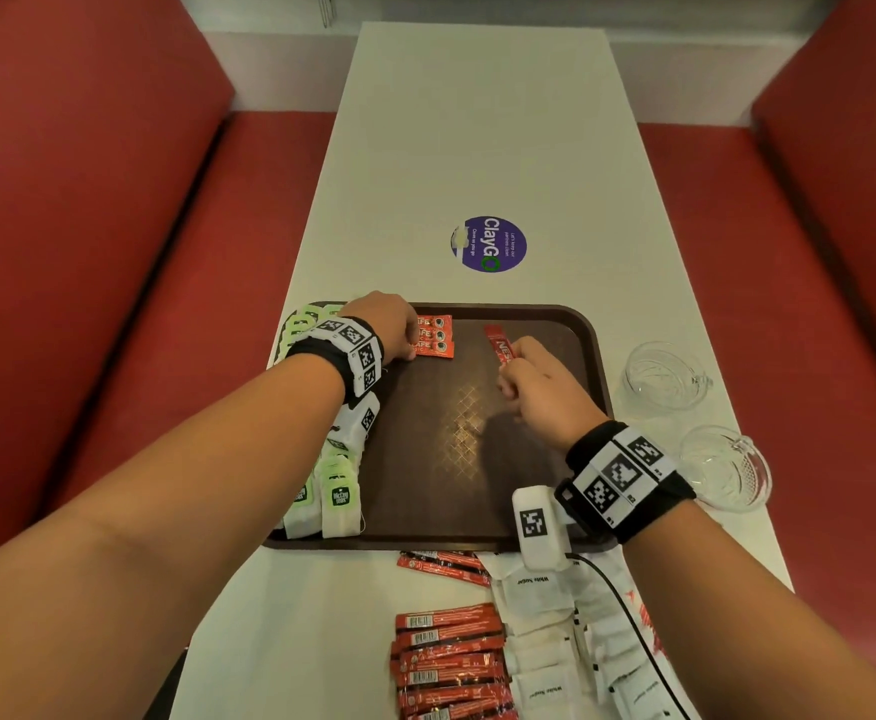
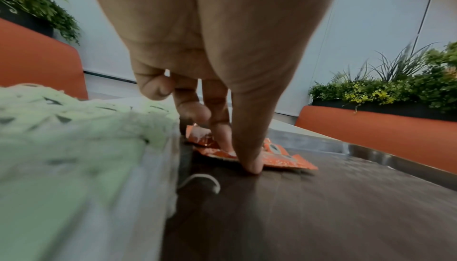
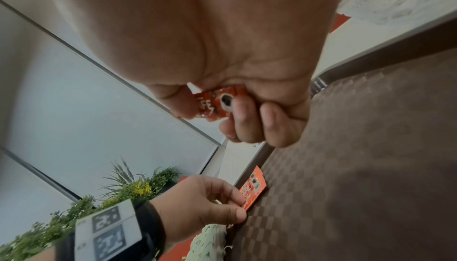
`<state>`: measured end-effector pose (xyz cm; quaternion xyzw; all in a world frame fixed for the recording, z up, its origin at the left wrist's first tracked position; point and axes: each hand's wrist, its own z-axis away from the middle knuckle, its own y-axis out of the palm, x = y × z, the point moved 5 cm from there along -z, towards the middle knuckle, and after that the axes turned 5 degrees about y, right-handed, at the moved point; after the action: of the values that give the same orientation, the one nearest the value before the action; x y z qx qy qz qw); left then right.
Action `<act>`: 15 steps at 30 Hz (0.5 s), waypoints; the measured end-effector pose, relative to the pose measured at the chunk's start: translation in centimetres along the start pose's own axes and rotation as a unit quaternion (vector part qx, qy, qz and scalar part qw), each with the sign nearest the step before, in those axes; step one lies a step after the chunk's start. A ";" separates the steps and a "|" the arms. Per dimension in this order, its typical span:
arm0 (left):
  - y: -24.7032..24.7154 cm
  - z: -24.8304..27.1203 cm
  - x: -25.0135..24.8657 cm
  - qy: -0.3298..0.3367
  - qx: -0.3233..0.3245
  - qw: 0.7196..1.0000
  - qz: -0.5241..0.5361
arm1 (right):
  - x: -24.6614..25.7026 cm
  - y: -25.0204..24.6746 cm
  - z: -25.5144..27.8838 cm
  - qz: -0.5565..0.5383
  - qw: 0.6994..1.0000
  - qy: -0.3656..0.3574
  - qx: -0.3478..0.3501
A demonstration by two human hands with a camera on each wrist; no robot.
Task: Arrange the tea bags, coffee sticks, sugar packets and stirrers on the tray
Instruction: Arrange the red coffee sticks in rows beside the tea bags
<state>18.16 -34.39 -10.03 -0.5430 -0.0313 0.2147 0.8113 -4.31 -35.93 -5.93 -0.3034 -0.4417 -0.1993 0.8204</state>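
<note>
A brown tray (image 1: 451, 459) lies on the white table. Three red coffee sticks (image 1: 438, 336) lie side by side at its far left. My left hand (image 1: 410, 350) rests on them, fingers on top and thumb tip down at their near edge (image 2: 249, 165). My right hand (image 1: 511, 363) hovers over the far middle of the tray. It pinches one more red coffee stick (image 1: 497, 341), whose printed end shows between thumb and fingers (image 3: 212, 101). Green-tagged tea bags (image 1: 334, 493) line the tray's left edge.
On the table in front of the tray lie several red coffee sticks (image 1: 446, 662) and white sugar packets (image 1: 545, 636). Two clear glass cups (image 1: 664, 376) stand right of the tray. A purple sticker (image 1: 489, 244) lies beyond it. Red bench seats flank the table.
</note>
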 end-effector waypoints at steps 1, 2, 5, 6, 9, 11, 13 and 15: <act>-0.1 0.0 -0.1 0.002 0.000 1.000 0.000 | -0.1 0.0 -0.1 0.012 1.000 -0.004 -0.008; -0.3 0.1 -0.2 0.007 -0.005 1.000 0.000 | -0.1 -0.1 -0.3 0.023 1.000 -0.008 -0.017; -1.7 1.1 -1.0 0.036 -0.065 0.997 0.025 | -0.1 -0.3 -0.5 0.060 0.997 -0.032 -0.039; -2.5 1.6 -1.4 0.053 -0.094 0.993 0.056 | 0.0 -0.5 -0.5 0.077 0.995 -0.042 -0.044; -4.8 4.1 -3.4 0.130 -0.162 0.964 0.168 | 0.2 -0.7 -0.5 0.122 0.989 -0.062 -0.048; -5.5 5.7 -4.9 0.189 -0.151 0.949 0.204 | 0.4 -0.6 -0.6 0.154 0.984 -0.074 -0.051; -5.1 6.7 -6.2 0.245 -0.116 0.948 0.166 | 0.7 -0.5 -0.7 0.173 0.980 -0.085 -0.051; -4.4 7.1 -6.7 0.268 -0.107 0.952 0.107 | 1.1 -0.2 -0.6 0.183 0.977 -0.096 -0.048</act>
<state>11.49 -32.21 -1.95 -0.6644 0.2224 0.1424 0.6991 -3.48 -36.54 -5.22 -0.4360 -0.4453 -0.0366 0.7812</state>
